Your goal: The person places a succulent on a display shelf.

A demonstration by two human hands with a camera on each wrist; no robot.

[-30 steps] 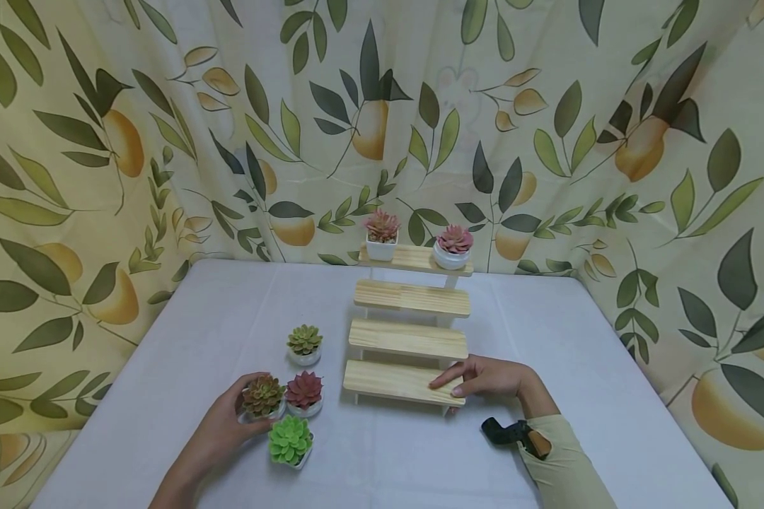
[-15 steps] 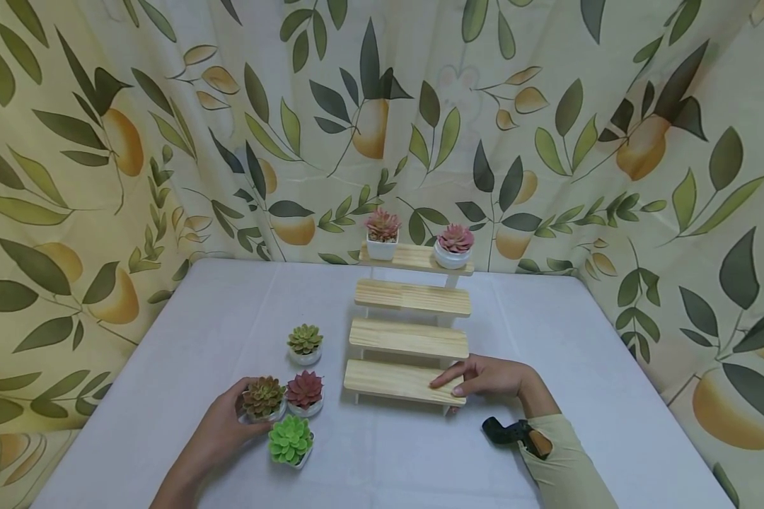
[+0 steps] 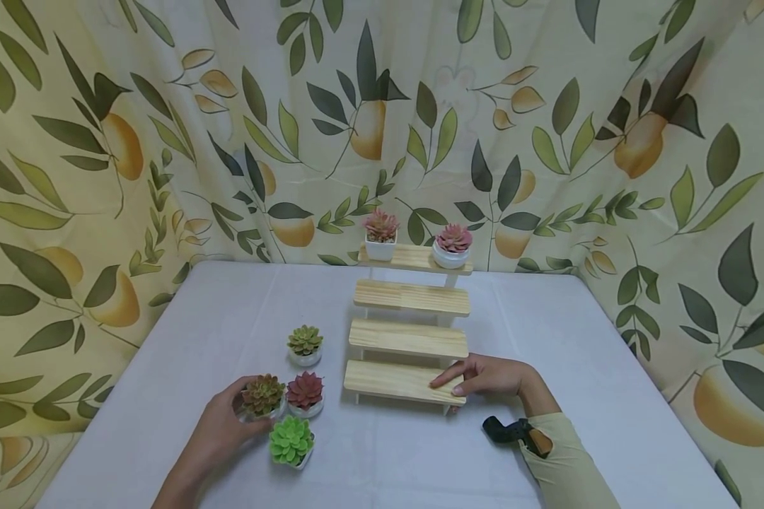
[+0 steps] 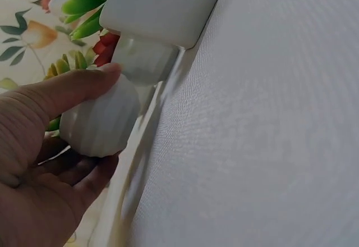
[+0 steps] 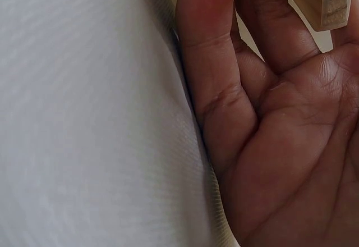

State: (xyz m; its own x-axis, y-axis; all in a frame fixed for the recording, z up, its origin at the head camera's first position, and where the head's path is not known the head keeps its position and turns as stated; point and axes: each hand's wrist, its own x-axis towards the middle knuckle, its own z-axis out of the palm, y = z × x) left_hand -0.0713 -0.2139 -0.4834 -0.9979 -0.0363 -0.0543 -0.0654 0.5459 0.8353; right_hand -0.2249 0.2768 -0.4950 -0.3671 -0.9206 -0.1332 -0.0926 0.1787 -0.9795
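My left hand [image 3: 218,422] grips a small potted succulent [image 3: 264,396] with brownish-green leaves; in the left wrist view, thumb and fingers curve round its white ribbed pot [image 4: 104,118]. Close beside it are a dark red succulent [image 3: 305,391] and a bright green succulent [image 3: 291,441] in a square pot. A pale green succulent [image 3: 305,343] stands farther back. At the right end of the lowest step of a four-tier wooden stand [image 3: 395,380], my right hand [image 3: 493,376] holds on, thumb and index on top, other fingers down around the end. In the right wrist view the plank's end [image 5: 335,11] shows among the fingers.
Two pink succulents, one in a square pot [image 3: 380,237] and one in a round pot [image 3: 452,247], stand on the top step. White cloth covers the table [image 3: 184,332]. A leaf-and-fruit patterned curtain [image 3: 458,162] encloses the back and sides. A black strap [image 3: 506,431] sits at the right wrist.
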